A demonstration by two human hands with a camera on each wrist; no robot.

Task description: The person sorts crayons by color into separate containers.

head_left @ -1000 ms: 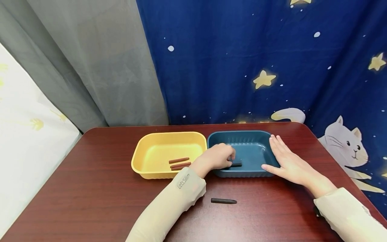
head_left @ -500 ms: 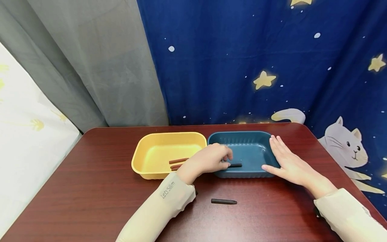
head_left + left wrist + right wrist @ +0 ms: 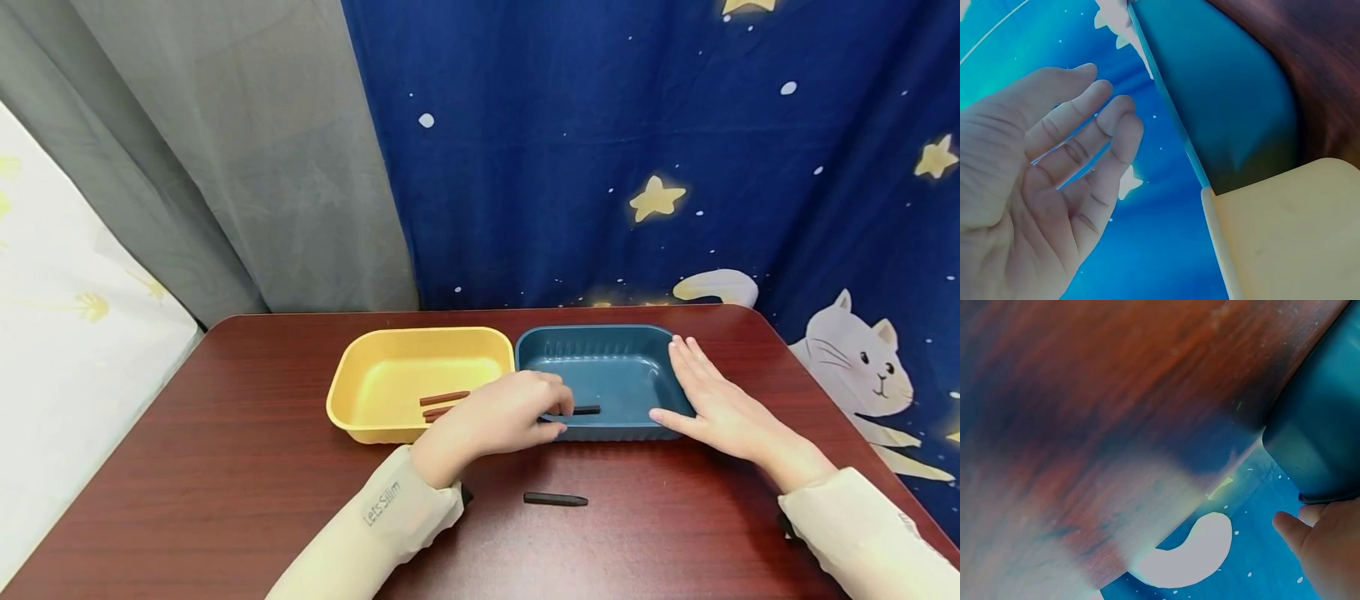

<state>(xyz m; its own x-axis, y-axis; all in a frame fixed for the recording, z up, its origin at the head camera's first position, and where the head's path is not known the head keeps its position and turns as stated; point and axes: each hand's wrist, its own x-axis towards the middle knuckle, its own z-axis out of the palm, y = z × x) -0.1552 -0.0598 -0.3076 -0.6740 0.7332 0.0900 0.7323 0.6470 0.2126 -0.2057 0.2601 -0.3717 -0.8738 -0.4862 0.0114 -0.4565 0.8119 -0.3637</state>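
My left hand hovers over the near left corner of the blue bin, fingers loosely bent. The left wrist view shows the palm and fingers of this hand with nothing in them. Just beyond its fingertips, a black crayon lies on the bin's floor, partly hidden by the hand. My right hand rests with extended fingers against the bin's right side, thumb at the near rim. A second black crayon lies on the table in front of the bin.
Left of the blue bin, right beside it, stands a yellow bin with several reddish-brown crayons, partly covered by the left forearm. Both bins sit toward the back of the dark wooden table, before a blue starry curtain.
My left hand has come away from the black crayon in the blue bin, drawing back left and nearer to me. The right hand stays where it was.
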